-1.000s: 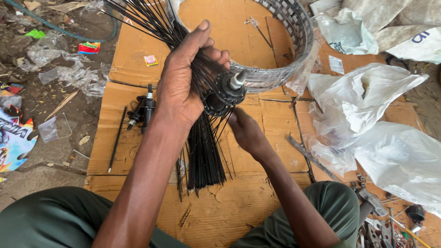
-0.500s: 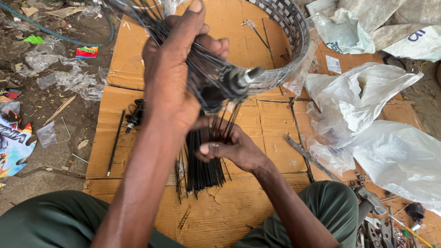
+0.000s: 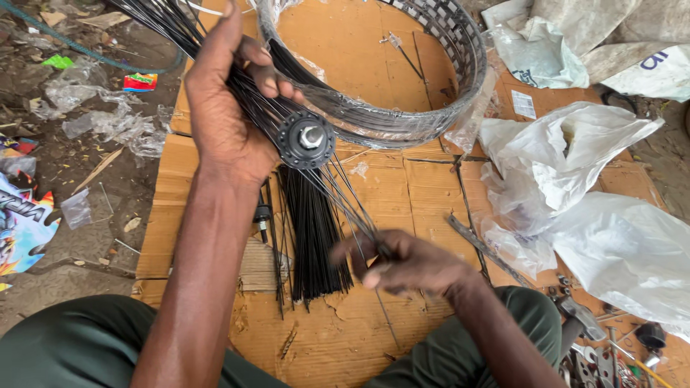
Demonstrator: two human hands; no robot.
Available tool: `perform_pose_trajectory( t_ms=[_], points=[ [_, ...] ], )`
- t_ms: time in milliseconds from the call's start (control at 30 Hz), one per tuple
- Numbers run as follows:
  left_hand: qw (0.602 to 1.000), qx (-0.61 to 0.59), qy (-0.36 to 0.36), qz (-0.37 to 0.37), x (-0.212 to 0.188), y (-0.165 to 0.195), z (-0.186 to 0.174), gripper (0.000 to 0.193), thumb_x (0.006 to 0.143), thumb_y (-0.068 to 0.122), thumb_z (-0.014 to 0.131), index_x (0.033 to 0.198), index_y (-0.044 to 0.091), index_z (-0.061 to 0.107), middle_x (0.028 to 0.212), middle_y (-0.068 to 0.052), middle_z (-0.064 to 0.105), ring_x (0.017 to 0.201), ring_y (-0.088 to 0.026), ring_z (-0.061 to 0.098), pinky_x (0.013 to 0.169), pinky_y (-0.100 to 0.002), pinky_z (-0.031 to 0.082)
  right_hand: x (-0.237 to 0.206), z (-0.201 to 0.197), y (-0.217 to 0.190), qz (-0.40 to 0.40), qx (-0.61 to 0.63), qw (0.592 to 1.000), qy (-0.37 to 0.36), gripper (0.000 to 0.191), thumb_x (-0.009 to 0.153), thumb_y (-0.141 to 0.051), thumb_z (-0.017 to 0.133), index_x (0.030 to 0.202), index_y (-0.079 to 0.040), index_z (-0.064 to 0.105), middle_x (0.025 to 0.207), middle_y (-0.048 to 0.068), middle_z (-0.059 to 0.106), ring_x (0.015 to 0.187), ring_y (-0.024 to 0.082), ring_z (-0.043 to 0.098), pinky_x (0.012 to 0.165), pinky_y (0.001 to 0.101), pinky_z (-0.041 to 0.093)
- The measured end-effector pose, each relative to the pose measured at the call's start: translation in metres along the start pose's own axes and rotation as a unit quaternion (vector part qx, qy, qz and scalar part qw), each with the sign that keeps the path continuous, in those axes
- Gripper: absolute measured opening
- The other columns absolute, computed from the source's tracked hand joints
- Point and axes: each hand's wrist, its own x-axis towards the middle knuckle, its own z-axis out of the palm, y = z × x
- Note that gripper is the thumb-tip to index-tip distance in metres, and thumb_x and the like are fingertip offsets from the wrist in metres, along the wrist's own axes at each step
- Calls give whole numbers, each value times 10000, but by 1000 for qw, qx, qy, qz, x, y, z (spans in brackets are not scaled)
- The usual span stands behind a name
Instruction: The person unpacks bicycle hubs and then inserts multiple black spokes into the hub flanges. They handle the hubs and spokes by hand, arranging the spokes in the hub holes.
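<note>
- A person sits on flattened cardboard (image 3: 402,194) on the ground, seen from above, lacing spokes into a bicycle wheel hub.
- The left hand (image 3: 223,108) is closed around a fan of black spokes (image 3: 165,21) just beside the black hub (image 3: 307,139), holding it in the air above the cardboard.
- The hub's axle end faces up toward the camera – its long axis runs roughly along the line of sight.
- The right hand (image 3: 410,262) pinches the lower ends of a few laced spokes that slant down and right from the hub.
- A judgement: many spokes already sit in the hub, yet none reaches the rim (image 3: 445,100), which lies flat, plastic-wrapped, beyond the hub.
- A bundle of loose spokes (image 3: 313,244) lies lengthwise toward the person – apparently unused.
</note>
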Motion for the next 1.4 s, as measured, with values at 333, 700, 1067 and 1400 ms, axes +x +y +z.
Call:
perform_pose_trajectory(
  t_ms=[333, 700, 1067, 1400],
  points=[
    [1000, 4, 5, -16, 1, 8, -20, 307, 906, 315, 734, 866, 11, 732, 639, -81, 655, 647, -210, 705, 810, -440, 679, -26, -2, -29, -157, -526, 770, 327, 319, 940, -151, 710, 1256, -114, 730, 889, 22, 698, 631, 32, 602, 496, 205, 467],
    [998, -17, 46, 32, 12, -18, -39, 406, 855, 406, 865, 785, 105, 603, 649, -59, 639, 633, -238, 719, 648, -428, 666, -2, -2, -13, -63, -573, 768, 278, 490, 878, -194, 784, 1340, -140, 629, 1125, 71, 759, 927, 204, 753, 761, 369, 626],
    [983, 176, -9, 56, 0, 15, -12, 433, 915, 461, 834, 868, 91, 614, 698, -16, 589, 628, -177, 655, 639, -447, 639, 99, -102, 111, 27, -515, 813, 269, 195, 1011, -228, 654, 1122, -71, 688, 1015, 154, 759, 944, 331, 755, 832, 445, 593],
    [990, 140, 15, 15, 2, 33, -23, 355, 941, 373, 804, 801, 125, 592, 657, -32, 596, 617, -197, 660, 630, -405, 615, 170, -81, 107, 161, -306, 863, 369, 293, 942, -142, 632, 1226, -101, 578, 893, 96, 648, 610, 145, 608, 577, 357, 591]
  ],
)
